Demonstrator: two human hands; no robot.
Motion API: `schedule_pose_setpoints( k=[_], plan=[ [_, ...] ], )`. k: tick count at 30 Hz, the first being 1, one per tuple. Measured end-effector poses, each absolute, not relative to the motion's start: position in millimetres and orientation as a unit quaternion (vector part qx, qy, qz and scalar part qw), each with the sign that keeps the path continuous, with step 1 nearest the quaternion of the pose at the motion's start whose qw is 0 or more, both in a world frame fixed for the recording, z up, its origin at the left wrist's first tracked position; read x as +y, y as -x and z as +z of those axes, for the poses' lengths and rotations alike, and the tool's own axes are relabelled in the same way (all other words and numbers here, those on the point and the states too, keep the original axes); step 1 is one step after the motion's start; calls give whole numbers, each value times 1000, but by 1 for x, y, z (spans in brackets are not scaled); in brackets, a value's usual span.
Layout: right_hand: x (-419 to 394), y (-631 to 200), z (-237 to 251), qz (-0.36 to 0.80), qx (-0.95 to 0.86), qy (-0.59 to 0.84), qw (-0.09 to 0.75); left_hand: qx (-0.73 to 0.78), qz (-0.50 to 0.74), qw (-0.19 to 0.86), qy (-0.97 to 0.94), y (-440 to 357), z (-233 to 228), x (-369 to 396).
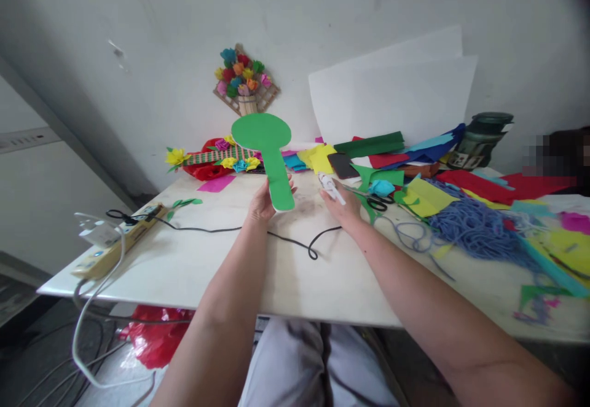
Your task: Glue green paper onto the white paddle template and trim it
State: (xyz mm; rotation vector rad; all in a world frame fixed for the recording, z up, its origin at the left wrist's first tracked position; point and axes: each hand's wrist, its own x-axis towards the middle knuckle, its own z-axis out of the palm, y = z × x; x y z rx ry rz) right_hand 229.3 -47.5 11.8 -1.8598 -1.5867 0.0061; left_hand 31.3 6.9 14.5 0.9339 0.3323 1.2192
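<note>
My left hand (pixel 262 203) grips the handle of a green paddle-shaped cutout (pixel 276 167), a wide oval on a straight strip with a thin white edge. It is held up above the table, oval end away from me, and hides part of my fingers. In my right hand (pixel 343 209) is a small white glue gun (pixel 330 187), its tip pointing up and left, apart from the cutout. A black cord (pixel 295 239) runs from my right hand across the table. Just right of that hand lie scissors with black handles (pixel 378 202), partly hidden.
At the left edge a power strip (pixel 133 235) holds a white plug. Coloured paper (pixel 318 158), a blue yarn heap (pixel 474 222) and a dark bottle (pixel 482 139) crowd the back and right. A paper-flower ornament (pixel 242 78) stands by the wall. Part of a person shows far right.
</note>
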Motion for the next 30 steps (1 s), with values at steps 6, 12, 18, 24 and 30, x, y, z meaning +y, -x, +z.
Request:
schedule_pose_setpoints(
  k=[6,12,18,24,30],
  plan=[
    [-48,-227,12,-56,-636,731,240,149,568,688,-427,-30,17,5],
    [-45,-225,9,-52,-633,739,224,143,568,690,-426,-31,17,3],
    [-39,-228,7,17,-567,757,323,127,562,707,-411,-34,15,2],
    [-38,-219,4,259,-466,623,572,111,551,716,-415,-43,15,0],
    [-44,-201,9,402,-380,498,668,115,547,722,-408,-47,15,0]
  ],
)
